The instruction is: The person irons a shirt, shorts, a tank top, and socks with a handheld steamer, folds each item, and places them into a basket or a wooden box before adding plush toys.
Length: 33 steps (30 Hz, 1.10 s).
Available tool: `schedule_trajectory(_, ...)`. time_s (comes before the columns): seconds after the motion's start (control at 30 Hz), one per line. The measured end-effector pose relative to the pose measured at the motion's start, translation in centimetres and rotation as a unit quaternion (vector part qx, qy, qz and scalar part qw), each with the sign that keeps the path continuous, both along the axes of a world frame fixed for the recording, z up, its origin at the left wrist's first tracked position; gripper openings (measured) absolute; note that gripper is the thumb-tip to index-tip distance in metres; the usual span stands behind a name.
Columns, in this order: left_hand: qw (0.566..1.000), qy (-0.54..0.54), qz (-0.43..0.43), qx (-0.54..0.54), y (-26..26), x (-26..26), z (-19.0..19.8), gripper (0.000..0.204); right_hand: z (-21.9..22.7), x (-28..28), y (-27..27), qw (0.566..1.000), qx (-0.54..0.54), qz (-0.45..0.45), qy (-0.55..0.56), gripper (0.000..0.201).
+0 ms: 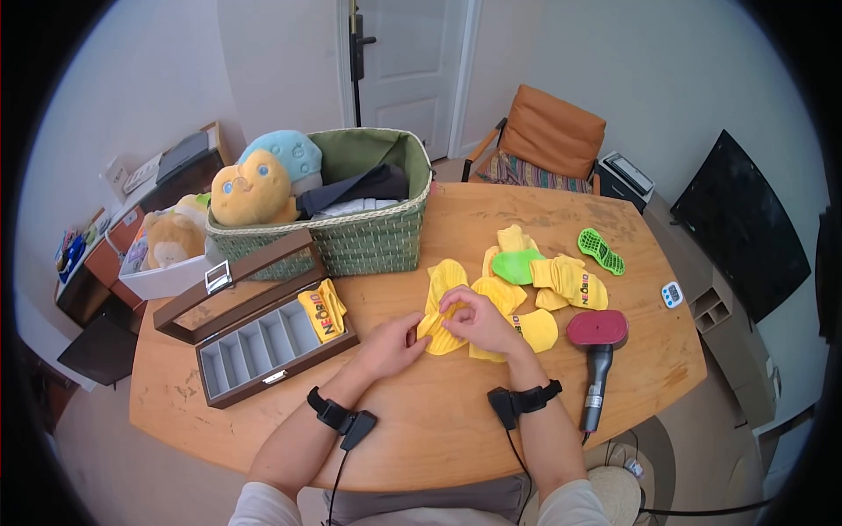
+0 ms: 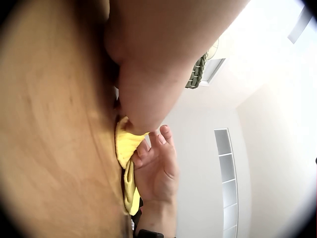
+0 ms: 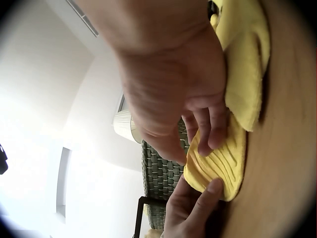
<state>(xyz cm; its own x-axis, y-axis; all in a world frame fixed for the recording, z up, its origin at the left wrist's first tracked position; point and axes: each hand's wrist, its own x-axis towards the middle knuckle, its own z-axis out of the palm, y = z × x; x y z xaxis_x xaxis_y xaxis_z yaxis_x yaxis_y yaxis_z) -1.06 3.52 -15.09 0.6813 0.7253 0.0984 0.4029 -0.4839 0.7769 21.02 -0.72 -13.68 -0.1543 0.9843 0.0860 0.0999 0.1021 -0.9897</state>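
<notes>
A ribbed yellow sock lies on the table between both hands. My left hand pinches its near left edge, thumb on top and fingers beneath, as the right wrist view shows. The right hand reaches over the sock from the other side, its thumb and fingertips gathering the ribbed cloth. Beside the right hand lie more yellow socks, some with dark lettering, and one has a bright green part. In the left wrist view, the left forearm covers much of the sock.
An open brown compartment box at left holds a folded yellow sock in its end slot. Behind it stands a green woven basket with plush toys and clothes. On the right are a maroon-headed handheld appliance, a green mesh piece and a small timer.
</notes>
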Motion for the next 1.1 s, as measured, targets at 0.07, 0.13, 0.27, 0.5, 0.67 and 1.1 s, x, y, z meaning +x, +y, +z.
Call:
schedule_trajectory(0.07,1.0,0.015,0.003,-0.009,-0.1,0.0,-0.3,0.027,-0.2,0.1,-0.1,0.999,-0.031,-0.025,0.015,0.012)
schedule_trajectory(0.13,0.999,-0.043,0.027,0.006,-0.4,0.1,0.2,0.024,-1.0,0.3,0.5,0.979,0.06,-0.148,-0.124,0.013)
schedule_trajectory(0.27,0.999,-0.026,0.022,0.008,0.5,-0.4,-1.4,0.028,-2.5,2.2,1.2,0.861,0.21,-0.325,-0.329,0.012)
schedule_trajectory(0.5,0.947,-0.286,0.001,-0.147,1.4,-0.5,-3.2,0.035,-1.0,2.2,0.3,0.793,0.199,-0.324,-0.476,0.036)
schedule_trajectory(0.67,0.987,-0.142,0.064,-0.037,0.3,-0.1,-1.3,0.052,-1.2,1.6,0.1,0.84,0.237,-0.178,-0.455,0.035)
schedule_trajectory(1.1,0.995,-0.087,-0.013,0.051,0.2,-0.2,-0.8,0.025,-2.6,2.1,1.3,0.931,0.047,-0.275,-0.235,0.017)
